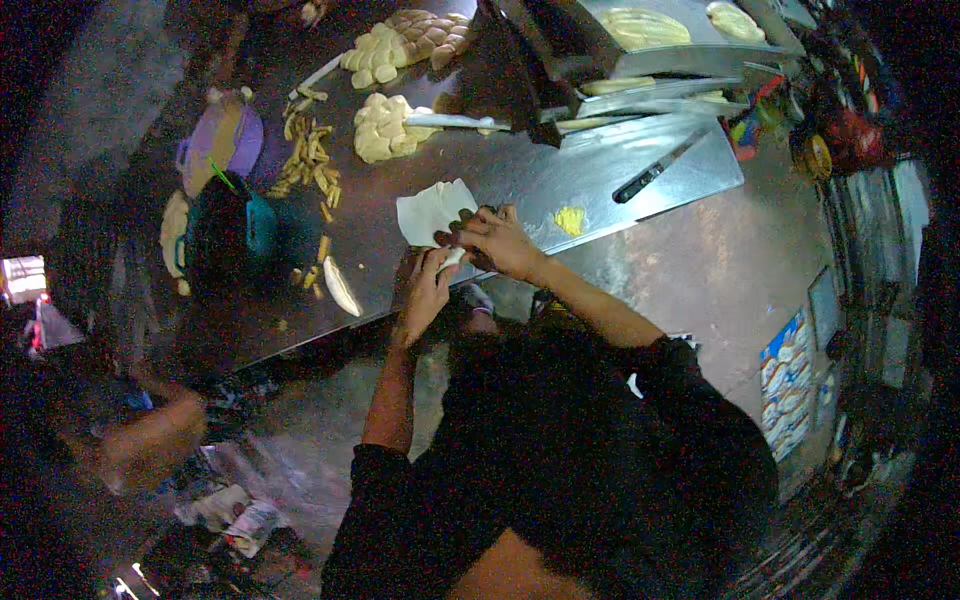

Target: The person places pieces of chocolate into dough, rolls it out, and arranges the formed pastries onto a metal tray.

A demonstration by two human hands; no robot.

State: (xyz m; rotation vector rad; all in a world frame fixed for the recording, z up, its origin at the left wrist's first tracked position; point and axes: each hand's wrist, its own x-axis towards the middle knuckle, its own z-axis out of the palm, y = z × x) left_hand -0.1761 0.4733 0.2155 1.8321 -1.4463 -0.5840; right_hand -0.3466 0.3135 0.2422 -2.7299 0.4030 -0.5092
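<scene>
A thin white dough sheet (425, 215) lies flat near the table's front edge, directly before me. Its near edge looks folded or rolled, and my left hand (428, 288) grips that edge with fingers bent together. From the right, my right hand (508, 247) bends its fingers over the sheet's near right corner. Both hands touch the dough; whether something sits under the fold is hidden by my fingers. A yellow soft lump (568, 220) rests on the metal sheet to the right, with a black-handled knife (640, 182) beyond it.
Portioned dough piles (385, 135) stand farther back. Brownish strips (308, 160) lie scattered left, beside a long dough piece (341, 286), a purple bowl (240, 140) and a teal container (260, 225). Trays (690, 60) of shaped dough stand far right. Another person's arm (160, 440) shows lower left.
</scene>
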